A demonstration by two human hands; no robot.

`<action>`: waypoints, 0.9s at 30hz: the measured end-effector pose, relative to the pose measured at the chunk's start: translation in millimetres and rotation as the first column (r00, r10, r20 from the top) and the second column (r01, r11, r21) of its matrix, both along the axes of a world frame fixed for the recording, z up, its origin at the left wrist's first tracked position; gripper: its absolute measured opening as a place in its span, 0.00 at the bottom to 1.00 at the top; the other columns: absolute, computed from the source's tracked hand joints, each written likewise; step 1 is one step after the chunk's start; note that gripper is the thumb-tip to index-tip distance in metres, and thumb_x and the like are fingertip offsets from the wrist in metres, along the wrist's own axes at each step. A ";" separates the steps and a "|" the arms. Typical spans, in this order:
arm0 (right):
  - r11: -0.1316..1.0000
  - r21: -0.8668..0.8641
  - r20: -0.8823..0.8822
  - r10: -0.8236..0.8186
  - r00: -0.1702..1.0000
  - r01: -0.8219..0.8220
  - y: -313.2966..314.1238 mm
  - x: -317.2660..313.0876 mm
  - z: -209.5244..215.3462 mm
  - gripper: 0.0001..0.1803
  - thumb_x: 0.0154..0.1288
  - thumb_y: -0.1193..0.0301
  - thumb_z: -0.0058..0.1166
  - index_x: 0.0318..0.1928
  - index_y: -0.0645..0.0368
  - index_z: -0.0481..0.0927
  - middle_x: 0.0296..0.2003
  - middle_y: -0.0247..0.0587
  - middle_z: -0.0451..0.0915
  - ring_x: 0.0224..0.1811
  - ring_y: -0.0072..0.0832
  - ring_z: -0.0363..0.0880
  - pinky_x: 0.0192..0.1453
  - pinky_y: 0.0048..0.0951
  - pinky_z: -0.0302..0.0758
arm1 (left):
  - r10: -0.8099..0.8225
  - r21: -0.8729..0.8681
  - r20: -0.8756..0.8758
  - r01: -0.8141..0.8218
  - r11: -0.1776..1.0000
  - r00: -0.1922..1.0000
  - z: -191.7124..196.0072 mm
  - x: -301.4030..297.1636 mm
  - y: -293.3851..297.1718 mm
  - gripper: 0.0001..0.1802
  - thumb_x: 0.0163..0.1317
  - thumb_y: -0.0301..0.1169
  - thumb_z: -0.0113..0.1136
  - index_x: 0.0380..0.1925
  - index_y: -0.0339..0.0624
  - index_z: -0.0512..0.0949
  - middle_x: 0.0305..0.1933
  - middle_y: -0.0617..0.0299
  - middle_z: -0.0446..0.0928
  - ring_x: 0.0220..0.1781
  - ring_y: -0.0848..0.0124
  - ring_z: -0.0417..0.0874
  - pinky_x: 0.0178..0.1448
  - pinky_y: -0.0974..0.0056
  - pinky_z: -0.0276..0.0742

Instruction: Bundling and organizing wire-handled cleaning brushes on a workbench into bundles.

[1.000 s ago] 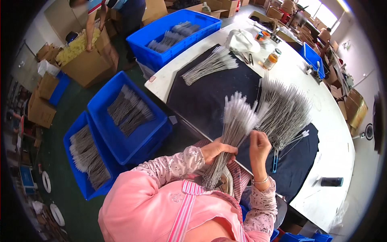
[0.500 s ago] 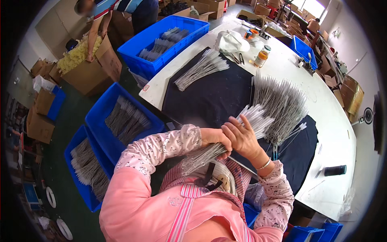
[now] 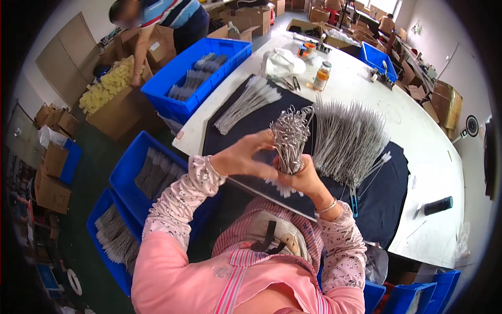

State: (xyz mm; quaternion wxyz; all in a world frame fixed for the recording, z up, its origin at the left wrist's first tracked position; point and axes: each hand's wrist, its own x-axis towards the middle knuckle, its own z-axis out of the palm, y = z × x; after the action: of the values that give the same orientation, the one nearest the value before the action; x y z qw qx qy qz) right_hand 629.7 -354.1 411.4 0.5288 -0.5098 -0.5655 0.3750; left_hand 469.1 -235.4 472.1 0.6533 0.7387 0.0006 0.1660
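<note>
Both hands hold an upright bundle of thin wire brushes (image 3: 289, 137), looped metal ends up and white tips down at the table edge. My left hand (image 3: 246, 156) grips the bundle from the left. My right hand (image 3: 303, 178) wraps its lower part from the right. A large fan of the same brushes (image 3: 349, 138) lies on the dark cloth (image 3: 251, 123) just right of the bundle. Another bundle (image 3: 247, 102) lies on the cloth further back to the left.
The white table (image 3: 423, 152) carries a jar (image 3: 321, 77), a white bag (image 3: 281, 63), a black cylinder (image 3: 438, 205) and a blue bin (image 3: 377, 58). Blue crates of brushes (image 3: 193, 81) (image 3: 154, 172) stand on the left. Another person (image 3: 157, 21) bends over cardboard boxes at the back.
The bundle went from leaning flat toward the table to standing upright with its looped ends up. Both hands closed around it above the table edge.
</note>
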 end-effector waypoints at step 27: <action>0.460 0.731 -0.005 -0.735 0.678 0.504 -79.0 29.8 51.3 0.13 0.66 0.71 0.41 0.31 0.67 0.75 0.22 0.39 0.72 0.22 0.24 0.70 0.27 0.25 0.69 | 0.285 -0.047 0.448 -0.296 0.954 0.847 -53.0 85.4 -7.3 0.18 0.51 0.27 0.64 0.42 0.36 0.70 0.27 0.64 0.77 0.28 0.79 0.75 0.37 0.69 0.73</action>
State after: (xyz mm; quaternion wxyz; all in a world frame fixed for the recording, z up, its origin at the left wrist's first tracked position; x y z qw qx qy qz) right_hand 659.5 -433.2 462.6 0.6798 -0.5021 -0.5077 -0.1676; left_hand 554.6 -242.8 419.1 0.5942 0.6790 -0.0410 0.4292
